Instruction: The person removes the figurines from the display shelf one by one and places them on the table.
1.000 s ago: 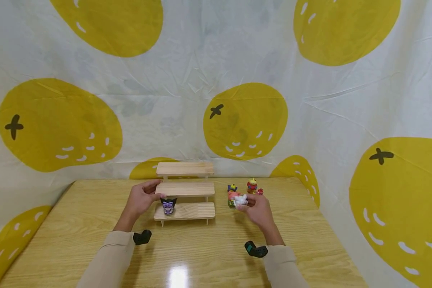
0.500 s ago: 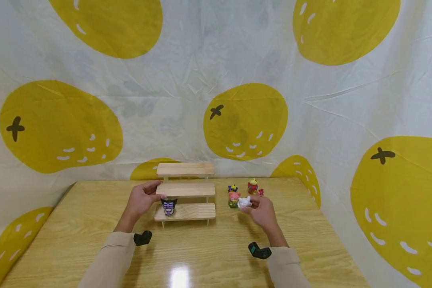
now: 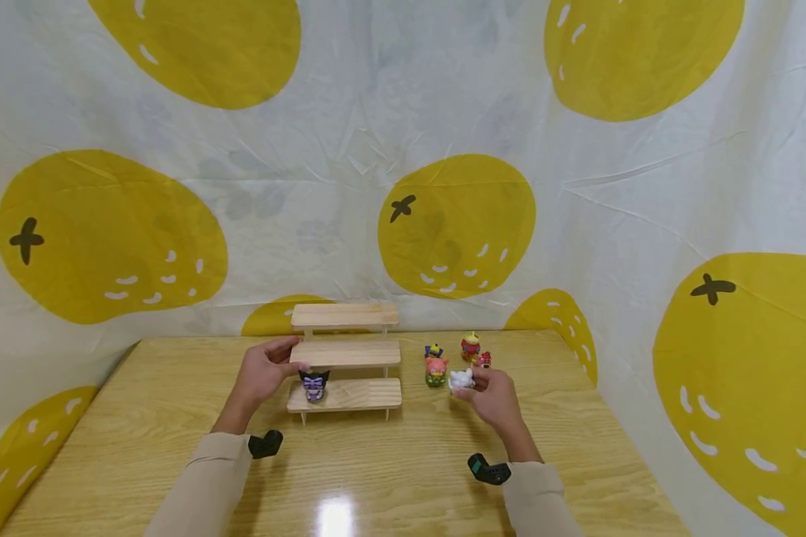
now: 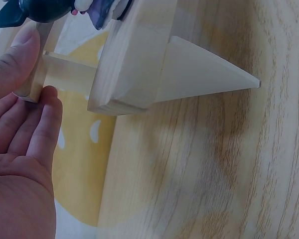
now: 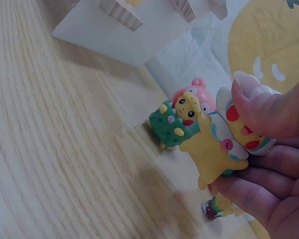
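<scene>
My left hand (image 3: 263, 371) grips the left end of the middle tier of a three-tier wooden display stand (image 3: 366, 394); the left wrist view has the thumb on top and fingertips below the board (image 4: 32, 82). A black and purple figurine (image 3: 314, 386) stands on the left of the lowest tier. My right hand (image 3: 493, 399) pinches a white-hooded figurine (image 3: 461, 380) between thumb and fingers, right of the stand. Its yellow body (image 5: 214, 152) shows in the right wrist view. Just left of it stands a pink and green figurine (image 3: 436, 371).
Behind the right hand stand a red and yellow figurine (image 3: 471, 347) and a small red one (image 3: 484, 359). A blue and yellow figurine (image 3: 433, 350) is behind the pink one. A lemon-patterned cloth (image 3: 336, 224) hangs at the back of the wooden table (image 3: 376, 477).
My right hand has drawn the white-hooded figurine a little to the right, away from the pink and green one, which shows fully now. The left hand stays on the stand.
</scene>
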Demonstrator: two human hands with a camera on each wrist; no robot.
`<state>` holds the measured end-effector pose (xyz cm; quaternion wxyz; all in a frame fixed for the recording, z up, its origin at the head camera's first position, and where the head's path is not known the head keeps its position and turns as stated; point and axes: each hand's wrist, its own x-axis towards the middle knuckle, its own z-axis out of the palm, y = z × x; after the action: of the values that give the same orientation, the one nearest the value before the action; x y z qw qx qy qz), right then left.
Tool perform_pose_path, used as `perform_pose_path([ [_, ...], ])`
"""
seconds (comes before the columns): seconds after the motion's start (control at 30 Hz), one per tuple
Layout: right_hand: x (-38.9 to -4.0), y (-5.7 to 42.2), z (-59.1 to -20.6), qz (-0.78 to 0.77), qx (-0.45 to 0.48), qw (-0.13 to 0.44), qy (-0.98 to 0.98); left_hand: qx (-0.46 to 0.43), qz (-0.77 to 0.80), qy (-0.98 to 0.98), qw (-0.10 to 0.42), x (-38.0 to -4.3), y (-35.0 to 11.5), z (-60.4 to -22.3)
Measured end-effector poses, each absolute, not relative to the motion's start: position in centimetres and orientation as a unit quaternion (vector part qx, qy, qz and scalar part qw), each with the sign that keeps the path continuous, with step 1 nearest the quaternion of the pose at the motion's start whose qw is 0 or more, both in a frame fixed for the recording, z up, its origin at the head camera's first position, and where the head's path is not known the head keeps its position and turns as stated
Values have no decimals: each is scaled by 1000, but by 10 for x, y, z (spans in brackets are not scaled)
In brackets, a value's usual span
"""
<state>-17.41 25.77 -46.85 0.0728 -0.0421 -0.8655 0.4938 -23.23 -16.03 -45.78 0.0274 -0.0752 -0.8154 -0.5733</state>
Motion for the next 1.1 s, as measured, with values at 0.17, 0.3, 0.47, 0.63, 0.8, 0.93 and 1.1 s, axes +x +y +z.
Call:
perform_pose_path([
  [0.17,-175,261,-471,496,-44,74,-864,-76,-571,-817,29,-232,-161,-458],
  [0.3,-175,263,-472,497,-39,79,-863,-75,-570,-818,30,-232,-161,-458],
  [0.47,-175,265,-473,488,-44,77,-868,-74,-571,-817,30,-233,-161,-459],
  [0.63,-175,268,-474,485,-44,73,-870,-73,-571,-817,27,-233,-161,-458],
  [0.8,-175,272,-476,476,-49,69,-875,-71,-563,-823,24,-232,-160,-456],
  [0.93,-174,275,-476,466,-51,68,-881,-71,-561,-824,23,-231,-160,-455],
  [1.1,-173,277,-476,462,-52,73,-883,-68,-559,-826,19,-231,-161,-454],
])
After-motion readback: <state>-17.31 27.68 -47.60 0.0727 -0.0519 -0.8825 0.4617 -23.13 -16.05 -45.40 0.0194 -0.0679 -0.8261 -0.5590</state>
